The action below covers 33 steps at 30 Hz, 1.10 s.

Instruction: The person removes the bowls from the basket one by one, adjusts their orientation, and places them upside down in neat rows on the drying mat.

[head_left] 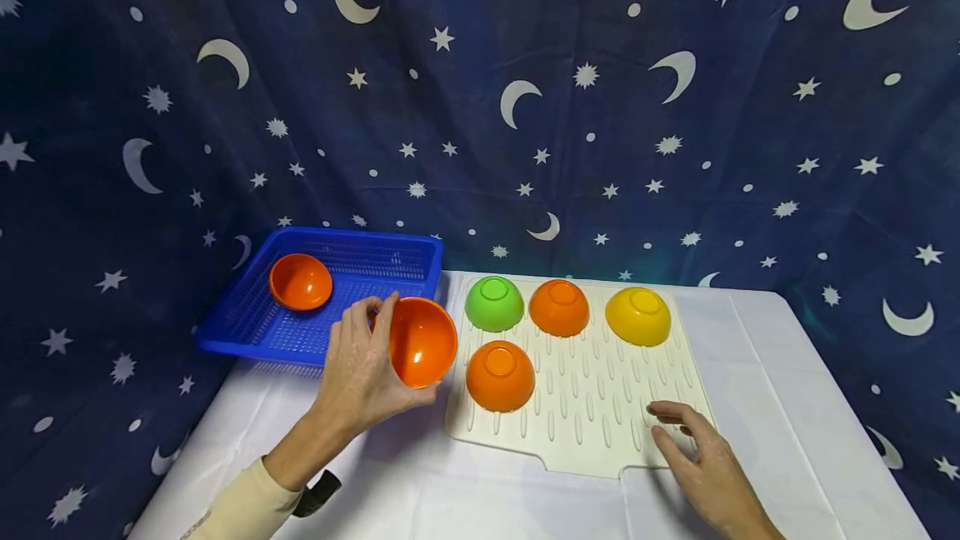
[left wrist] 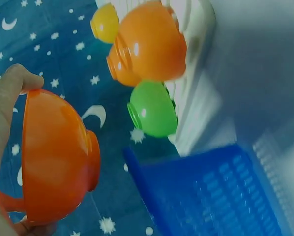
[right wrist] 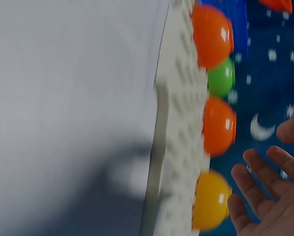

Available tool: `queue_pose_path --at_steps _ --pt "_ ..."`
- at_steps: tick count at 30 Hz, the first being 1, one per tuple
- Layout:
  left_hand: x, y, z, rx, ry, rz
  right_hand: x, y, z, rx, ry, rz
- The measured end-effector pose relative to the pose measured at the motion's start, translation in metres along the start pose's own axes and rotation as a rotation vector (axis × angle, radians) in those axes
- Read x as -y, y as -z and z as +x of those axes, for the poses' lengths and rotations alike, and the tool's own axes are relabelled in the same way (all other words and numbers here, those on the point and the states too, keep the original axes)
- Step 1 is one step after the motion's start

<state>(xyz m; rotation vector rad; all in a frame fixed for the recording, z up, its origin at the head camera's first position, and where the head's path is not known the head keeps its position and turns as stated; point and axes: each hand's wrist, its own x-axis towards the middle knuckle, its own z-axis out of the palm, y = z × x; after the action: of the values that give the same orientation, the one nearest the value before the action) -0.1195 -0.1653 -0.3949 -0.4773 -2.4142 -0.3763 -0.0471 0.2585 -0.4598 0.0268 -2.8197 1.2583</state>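
My left hand [head_left: 362,363] grips an orange bowl [head_left: 422,343] by its rim, thumb on one side and fingers on the other. The bowl is held up off the table, its opening facing me in the head view; in the left wrist view its foot points right. My right hand [head_left: 702,467] hovers with loosely bent fingers and nothing in them, over the near right corner of a cream drying mat [head_left: 585,432]. Upside down on the mat sit a green bowl [head_left: 494,304], two orange bowls, one at the back [head_left: 558,307] and one nearer me [head_left: 500,376], and a yellow bowl [head_left: 638,317].
A blue plastic basket [head_left: 431,261] stands at the back left, with another orange bowl [head_left: 301,282] inside, opening upward. White cloth [head_left: 757,407] covers the table. Behind it hangs a dark blue curtain [head_left: 465,107] with moons and stars.
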Motion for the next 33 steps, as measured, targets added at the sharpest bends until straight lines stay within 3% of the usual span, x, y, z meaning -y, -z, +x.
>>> queue_pose_path --at_steps 6,12,15,21,27,30,33 --pt "-0.02 -0.011 -0.008 -0.044 -0.1 -0.002 0.029 -0.026 -0.004 0.169 -0.038 0.121" --pt "-0.041 -0.025 -0.02 -0.161 -0.253 -0.025 0.045 -0.044 -0.006 0.407 0.01 0.242" --pt "-0.051 -0.031 -0.025 -0.18 -0.317 -0.039 0.055 -0.055 -0.006 0.475 0.006 0.301" --pt "-0.068 -0.04 -0.033 -0.141 -0.402 -0.067 0.068 -0.069 -0.009 0.546 0.03 0.448" --pt "-0.081 -0.051 -0.042 -0.122 -0.451 -0.04 0.071 -0.075 -0.009 0.547 0.111 0.738" --pt "-0.085 -0.056 -0.045 -0.116 -0.468 -0.029 0.07 -0.076 -0.009 0.561 0.08 0.864" --pt "-0.089 -0.061 -0.048 -0.119 -0.49 -0.01 0.07 -0.076 -0.01 0.559 0.031 0.911"
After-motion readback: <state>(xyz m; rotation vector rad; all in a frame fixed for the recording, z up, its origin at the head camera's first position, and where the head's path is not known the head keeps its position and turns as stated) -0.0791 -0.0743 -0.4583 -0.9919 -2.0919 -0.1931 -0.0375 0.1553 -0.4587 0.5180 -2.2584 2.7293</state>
